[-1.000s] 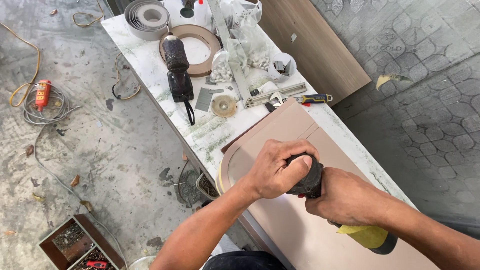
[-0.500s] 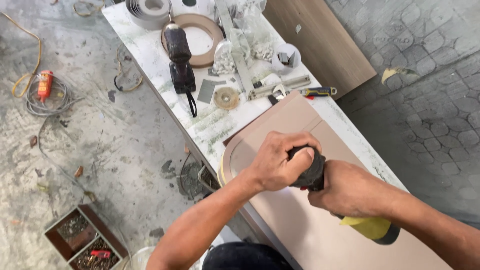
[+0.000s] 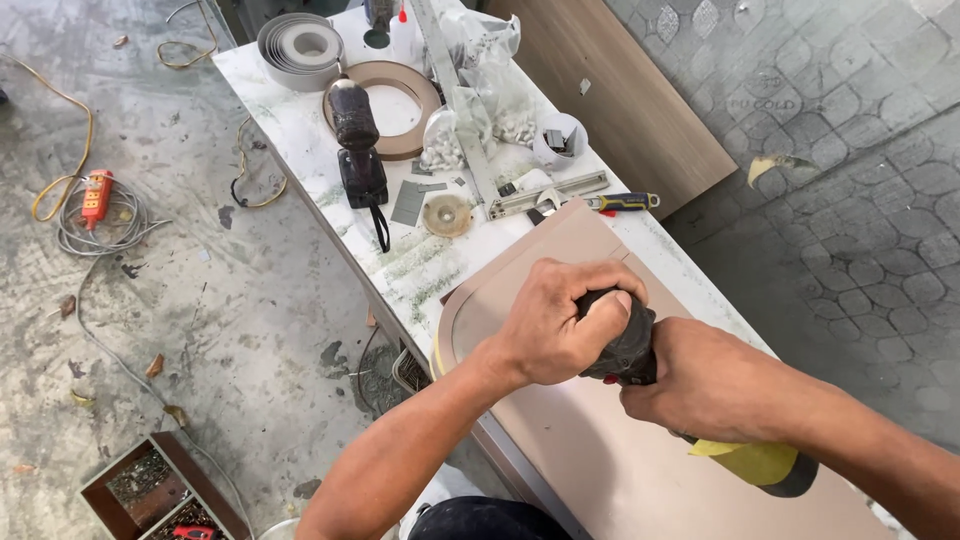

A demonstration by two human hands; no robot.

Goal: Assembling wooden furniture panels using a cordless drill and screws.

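Both my hands grip a black power tool (image 3: 632, 345) with a yellow rear end (image 3: 760, 462), held over a light brown panel (image 3: 570, 440) with a rounded corner. My left hand (image 3: 560, 320) is wrapped over the tool's front head. My right hand (image 3: 710, 385) clasps its body just behind. The tool's working end is hidden under my left hand. The panel lies on a white marbled workbench (image 3: 300, 130).
On the bench beyond the panel lie a dark cordless drill (image 3: 358, 150), rolls of edge banding (image 3: 300, 45), a brown ring (image 3: 395, 90), bags of small parts (image 3: 500, 100), a metal ruler, a blue-handled tool (image 3: 620, 201). A wooden board (image 3: 620, 100) leans on the right. Cables and a box of screws (image 3: 160, 490) lie on the floor.
The view has shifted slightly. Both hands keep their grip on the tool over the panel's rounded corner, with hardly any movement.
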